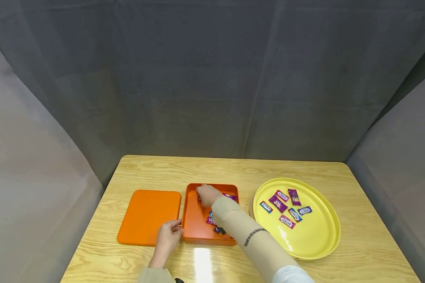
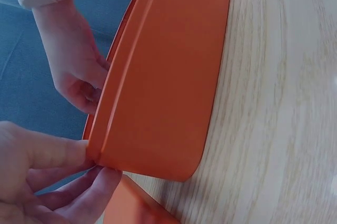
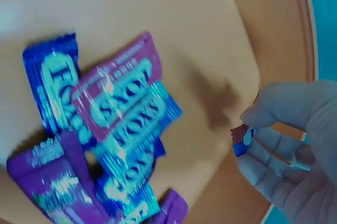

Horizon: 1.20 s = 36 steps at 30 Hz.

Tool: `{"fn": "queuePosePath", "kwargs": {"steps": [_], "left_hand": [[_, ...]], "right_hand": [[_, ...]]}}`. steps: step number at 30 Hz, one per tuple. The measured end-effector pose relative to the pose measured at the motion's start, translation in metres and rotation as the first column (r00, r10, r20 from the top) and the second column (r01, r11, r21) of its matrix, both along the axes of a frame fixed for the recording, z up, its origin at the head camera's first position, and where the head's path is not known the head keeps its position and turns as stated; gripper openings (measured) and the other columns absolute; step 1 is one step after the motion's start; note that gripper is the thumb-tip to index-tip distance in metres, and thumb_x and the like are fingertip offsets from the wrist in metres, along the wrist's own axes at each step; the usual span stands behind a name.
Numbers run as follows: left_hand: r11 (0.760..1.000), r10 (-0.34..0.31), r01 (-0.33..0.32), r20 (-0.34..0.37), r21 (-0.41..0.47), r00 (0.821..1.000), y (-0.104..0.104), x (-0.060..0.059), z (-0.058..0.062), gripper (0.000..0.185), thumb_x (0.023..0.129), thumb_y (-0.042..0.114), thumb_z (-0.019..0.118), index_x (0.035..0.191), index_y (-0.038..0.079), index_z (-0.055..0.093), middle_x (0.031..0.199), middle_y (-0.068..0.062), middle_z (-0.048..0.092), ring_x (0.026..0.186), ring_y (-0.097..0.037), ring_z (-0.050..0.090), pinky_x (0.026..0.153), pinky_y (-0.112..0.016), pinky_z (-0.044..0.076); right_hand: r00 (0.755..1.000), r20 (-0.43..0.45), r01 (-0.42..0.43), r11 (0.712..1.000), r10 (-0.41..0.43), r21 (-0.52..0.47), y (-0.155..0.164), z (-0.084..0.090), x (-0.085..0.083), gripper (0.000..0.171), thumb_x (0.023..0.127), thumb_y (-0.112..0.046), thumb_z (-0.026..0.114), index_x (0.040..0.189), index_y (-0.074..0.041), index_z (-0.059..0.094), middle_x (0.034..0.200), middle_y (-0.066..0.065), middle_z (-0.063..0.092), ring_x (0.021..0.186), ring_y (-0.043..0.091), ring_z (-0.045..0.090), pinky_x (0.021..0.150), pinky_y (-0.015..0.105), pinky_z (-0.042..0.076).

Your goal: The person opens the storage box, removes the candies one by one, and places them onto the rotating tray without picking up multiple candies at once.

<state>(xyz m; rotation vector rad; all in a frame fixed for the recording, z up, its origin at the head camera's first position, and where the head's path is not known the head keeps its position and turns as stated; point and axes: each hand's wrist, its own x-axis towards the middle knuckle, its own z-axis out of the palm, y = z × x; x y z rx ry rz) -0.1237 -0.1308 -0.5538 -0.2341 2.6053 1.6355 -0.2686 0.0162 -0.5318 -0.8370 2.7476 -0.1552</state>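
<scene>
An orange-red box point(image 1: 197, 230) stands on the table with its top uncovered. My left hand point(image 1: 168, 238) is at its near left corner; in the left wrist view thumb and fingers pinch the rim of the wall point(image 2: 163, 71). My right hand point(image 1: 209, 195) reaches inside, over the far left part. Between its thumb and fingers it pinches a small wrapped candy point(image 3: 242, 140), mostly covered by the fingers. Beside it on the box floor lie several wrapped candies point(image 3: 118, 95), purple, pink and blue, overlapping in a loose heap. My right forearm hides part of the box in the head view.
A flat orange lid point(image 1: 150, 216) lies left of the box. To the right stands a round yellow tray point(image 1: 315, 237) with several wrapped candies point(image 1: 278, 203) spread on it. Past the wooden table's point(image 1: 233, 168) far edge hangs a grey cloth point(image 1: 184, 98).
</scene>
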Motion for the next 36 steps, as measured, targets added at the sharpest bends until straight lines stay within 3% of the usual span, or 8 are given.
{"fn": "queuePosePath", "kwargs": {"steps": [6, 10, 17, 29, 36], "left_hand": [[1.0, -0.002, 0.002, -0.008, -0.013, 1.0, 0.0, -0.001, 0.002, 0.034, 0.083, -0.003, 0.058, 0.117, -0.009, 0.057, 0.101, -0.022, 0.061, 0.089, -0.029, 0.059, 0.064, -0.031, 0.052], [1.0, 0.003, -0.003, -0.007, -0.009, 1.0, 0.0, -0.001, 0.003, 0.034, 0.083, -0.003, 0.059, 0.117, -0.009, 0.058, 0.101, -0.021, 0.061, 0.089, -0.028, 0.059, 0.064, -0.03, 0.052], [1.0, -0.003, 0.003, -0.009, 0.0, 1.0, -0.002, -0.003, 0.002, 0.035, 0.082, -0.005, 0.059, 0.116, -0.01, 0.057, 0.096, -0.02, 0.062, 0.085, -0.026, 0.06, 0.063, -0.031, 0.051], [1.0, -0.003, 0.003, -0.011, -0.007, 1.0, -0.001, -0.003, 0.002, 0.034, 0.082, -0.005, 0.06, 0.115, -0.011, 0.058, 0.095, -0.021, 0.062, 0.084, -0.026, 0.06, 0.063, -0.03, 0.051], [1.0, 0.008, -0.008, 0.016, 0.007, 1.0, -0.003, -0.001, 0.002, 0.035, 0.084, -0.003, 0.058, 0.118, -0.009, 0.057, 0.1, -0.021, 0.061, 0.087, -0.026, 0.059, 0.064, -0.031, 0.051]], "right_hand": [[1.0, 0.024, 0.018, 0.996, -0.016, -0.088, 0.019, 0.016, -0.005, 0.014, 0.082, -0.007, 0.066, 0.095, -0.007, 0.061, 0.084, 0.003, 0.053, 0.074, 0.015, 0.049, 0.071, 0.027, 0.047], [1.0, -0.009, 0.019, 0.99, -0.02, -0.141, 0.035, 0.029, -0.005, 0.017, 0.08, -0.007, 0.068, 0.095, -0.006, 0.061, 0.088, 0.006, 0.055, 0.077, 0.017, 0.051, 0.075, 0.03, 0.048], [0.991, -0.015, 0.122, 0.959, -0.13, -0.254, 0.071, 0.042, -0.006, 0.027, 0.073, -0.003, 0.071, 0.096, -0.005, 0.059, 0.087, 0.007, 0.053, 0.074, 0.019, 0.049, 0.074, 0.033, 0.049], [0.962, -0.062, 0.218, 0.888, -0.264, -0.405, 0.153, 0.041, 0.002, 0.027, 0.07, 0.005, 0.064, 0.097, 0.0, 0.058, 0.09, 0.014, 0.054, 0.074, 0.023, 0.054, 0.062, 0.034, 0.047], [0.925, -0.034, 0.33, 0.846, -0.378, -0.419, 0.207, 0.036, 0.013, 0.027, 0.072, 0.003, 0.061, 0.099, 0.003, 0.056, 0.092, 0.019, 0.054, 0.073, 0.024, 0.052, 0.062, 0.036, 0.045]]}}
